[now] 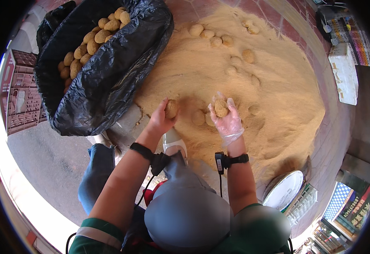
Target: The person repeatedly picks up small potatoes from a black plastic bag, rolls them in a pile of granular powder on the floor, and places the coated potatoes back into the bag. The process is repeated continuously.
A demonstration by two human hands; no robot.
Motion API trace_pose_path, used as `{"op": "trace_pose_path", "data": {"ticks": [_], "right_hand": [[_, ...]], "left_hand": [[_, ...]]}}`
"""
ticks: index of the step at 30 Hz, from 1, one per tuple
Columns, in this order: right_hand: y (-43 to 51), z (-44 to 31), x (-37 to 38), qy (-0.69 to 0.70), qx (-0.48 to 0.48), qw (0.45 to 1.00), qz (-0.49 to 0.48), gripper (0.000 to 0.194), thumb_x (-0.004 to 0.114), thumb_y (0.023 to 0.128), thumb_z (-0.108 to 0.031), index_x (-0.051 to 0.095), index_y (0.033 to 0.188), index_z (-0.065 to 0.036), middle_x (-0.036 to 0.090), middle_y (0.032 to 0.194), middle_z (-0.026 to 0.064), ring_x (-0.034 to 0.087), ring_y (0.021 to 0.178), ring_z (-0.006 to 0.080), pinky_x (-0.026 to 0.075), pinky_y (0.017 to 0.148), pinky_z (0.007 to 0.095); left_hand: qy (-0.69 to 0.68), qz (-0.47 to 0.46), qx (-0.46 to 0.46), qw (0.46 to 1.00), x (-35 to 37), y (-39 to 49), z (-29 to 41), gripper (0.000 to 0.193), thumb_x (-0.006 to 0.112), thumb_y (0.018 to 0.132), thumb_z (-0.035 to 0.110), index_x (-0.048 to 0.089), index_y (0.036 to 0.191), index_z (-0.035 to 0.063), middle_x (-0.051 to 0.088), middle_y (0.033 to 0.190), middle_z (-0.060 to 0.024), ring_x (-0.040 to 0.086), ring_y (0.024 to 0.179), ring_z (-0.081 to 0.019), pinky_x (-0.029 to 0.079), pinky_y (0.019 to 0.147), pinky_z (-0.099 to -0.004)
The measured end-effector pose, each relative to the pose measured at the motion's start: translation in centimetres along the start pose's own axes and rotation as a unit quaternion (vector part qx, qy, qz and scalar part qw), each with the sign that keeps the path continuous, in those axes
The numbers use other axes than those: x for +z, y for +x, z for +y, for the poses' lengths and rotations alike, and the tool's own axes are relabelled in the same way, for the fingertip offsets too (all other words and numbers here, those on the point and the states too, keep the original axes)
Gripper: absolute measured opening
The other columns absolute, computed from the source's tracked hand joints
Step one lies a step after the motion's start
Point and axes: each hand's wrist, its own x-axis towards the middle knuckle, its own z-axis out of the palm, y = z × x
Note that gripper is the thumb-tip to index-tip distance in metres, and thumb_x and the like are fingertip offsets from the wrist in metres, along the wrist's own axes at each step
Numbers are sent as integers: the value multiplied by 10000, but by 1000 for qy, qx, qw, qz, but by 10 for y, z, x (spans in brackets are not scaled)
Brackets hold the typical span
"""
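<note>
Over a broad heap of tan, sawdust-like powder (277,82), both hands hold egg-shaped pieces coated in brown crumbs. My bare left hand (160,120) grips one coated egg (171,109) on its side, thumb on top. My right hand (228,124), in a clear plastic glove, cups another coated egg (220,108) with the palm up. Between the hands, a half-buried egg (199,117) shows in the powder. Farther up the heap lie several more, among them a coated egg (248,56). At upper left, a container lined with a black plastic bag (118,73) holds a pile of coated eggs (92,47).
A pink plastic crate (24,95) stands at far left. Along the right are a white foam box (343,74), a round white basin (283,191) and a clear plastic basket (304,203). My shoe (173,143) rests at the powder's near edge. Red paving (188,10) borders the heap.
</note>
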Motion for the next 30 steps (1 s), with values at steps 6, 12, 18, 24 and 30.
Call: {"op": "trace_pose_path", "data": {"ticks": [6, 12, 18, 24, 30], "right_hand": [[-9, 4, 0, 31, -11, 998, -45, 431, 490, 969, -158, 390, 1375, -56, 479, 1290, 173, 559, 1083, 326, 540, 922, 407], [-10, 5, 12, 102, 2, 989, -104, 482, 477, 976, -252, 348, 1400, -63, 462, 1315, 190, 527, 1151, 342, 537, 926, 403], [-5, 4, 14, 116, -19, 991, -70, 513, 490, 967, -326, 361, 1387, -60, 475, 1300, 187, 519, 1158, 324, 518, 930, 458], [0, 5, 9, 73, 30, 993, -90, 421, 524, 951, -361, 530, 1215, -34, 533, 1226, 133, 556, 1064, 267, 531, 817, 370], [5, 4, 5, -27, -27, 999, 15, 340, 557, 937, -289, 571, 1151, -25, 570, 1151, 108, 567, 1007, 253, 524, 731, 329]], "left_hand": [[-5, -9, -4, 1000, -6, 5, 1, 337, 541, 939, 378, 538, 1077, 71, 608, 1031, -78, 601, 954, -217, 540, 779, -326], [-1, 6, -16, 1000, -1, 6, 2, 312, 555, 934, 367, 549, 1057, 80, 607, 1025, -75, 607, 933, -217, 548, 769, -326], [1, -12, -26, 1000, 5, 4, 5, 306, 562, 931, 366, 550, 1063, 91, 607, 1029, -63, 603, 964, -210, 534, 770, -320], [-15, -9, -18, 1000, 8, 3, 8, 294, 571, 927, 363, 553, 1072, 107, 605, 1032, -53, 600, 980, -209, 528, 770, -319], [-31, -42, -23, 998, 14, 1, 15, 347, 528, 938, 410, 555, 1082, 95, 608, 1016, -68, 595, 939, -207, 528, 765, -330]]}}
